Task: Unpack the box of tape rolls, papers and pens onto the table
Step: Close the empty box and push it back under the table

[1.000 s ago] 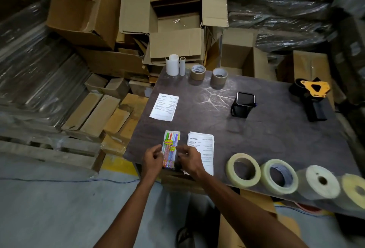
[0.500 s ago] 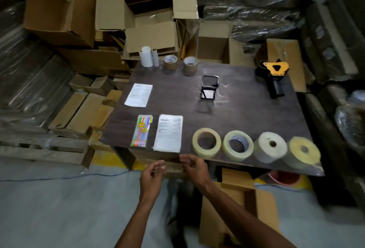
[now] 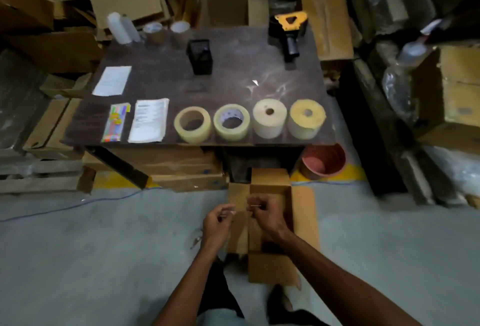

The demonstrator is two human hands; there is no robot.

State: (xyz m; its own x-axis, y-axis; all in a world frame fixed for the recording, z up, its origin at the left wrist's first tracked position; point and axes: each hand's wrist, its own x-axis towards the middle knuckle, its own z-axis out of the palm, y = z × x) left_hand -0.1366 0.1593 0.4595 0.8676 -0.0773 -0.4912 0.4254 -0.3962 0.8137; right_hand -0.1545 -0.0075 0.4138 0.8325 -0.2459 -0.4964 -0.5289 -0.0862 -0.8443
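An open cardboard box (image 3: 304,212) stands on the floor in front of the table (image 3: 233,76). My left hand (image 3: 217,222) and my right hand (image 3: 265,212) hover over its opening, fingers loosely curled, with nothing held that I can make out. The box's inside is mostly hidden by my hands and in shadow. Along the table's front edge lie a pack of coloured pens (image 3: 115,123), a stack of papers (image 3: 149,119) and several tape rolls, from a clear one (image 3: 192,124) to a yellow one (image 3: 307,118). A single sheet (image 3: 112,81) lies further back.
At the table's back stand two white rolls (image 3: 118,24), two brown tape rolls (image 3: 154,32), a black mesh holder (image 3: 199,57) and a yellow-and-black tape dispenser (image 3: 289,32). A red bucket (image 3: 323,161) sits under the table. Cardboard boxes and wrapped stacks crowd all sides.
Both hands let go of the pen pack on the table and drew back and down to the box on the floor. The view pulled back and tilted down.
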